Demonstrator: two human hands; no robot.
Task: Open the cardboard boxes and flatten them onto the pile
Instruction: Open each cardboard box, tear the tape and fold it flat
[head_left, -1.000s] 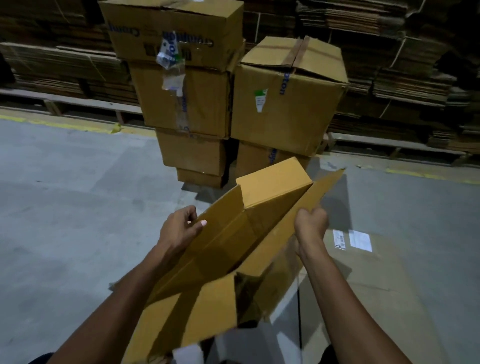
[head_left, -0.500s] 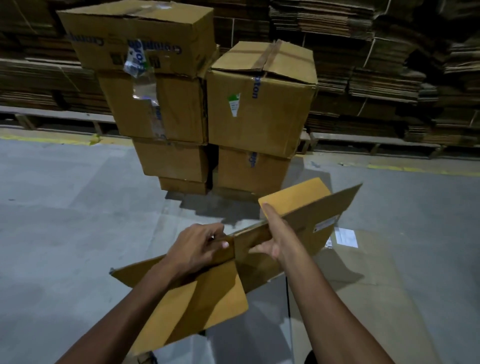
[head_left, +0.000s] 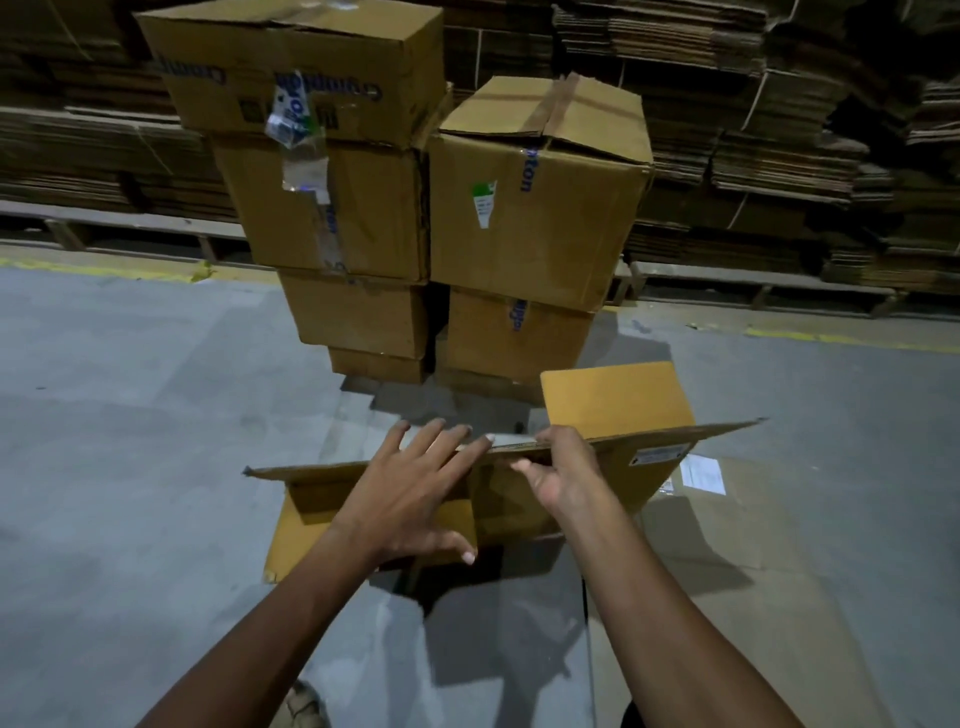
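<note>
Collapsed box (head_left: 639, 462) is nearly flat, held in the air in front of you, well short of the stack of boxes (head_left: 415, 208). Your left hand (head_left: 415, 499) lies spread, fingers straight, pressing its near panel. Your right hand (head_left: 561, 473) pinches the top edge, fingers curled over it. Flattening step is about finished, I'd say. Flat cardboard (head_left: 753, 545) lies on the floor (head_left: 130, 415) just right of the box, likely the pile. Next move: squeeze both panels together, then swing it right and lay it on that sheet, edges lined up.
</note>
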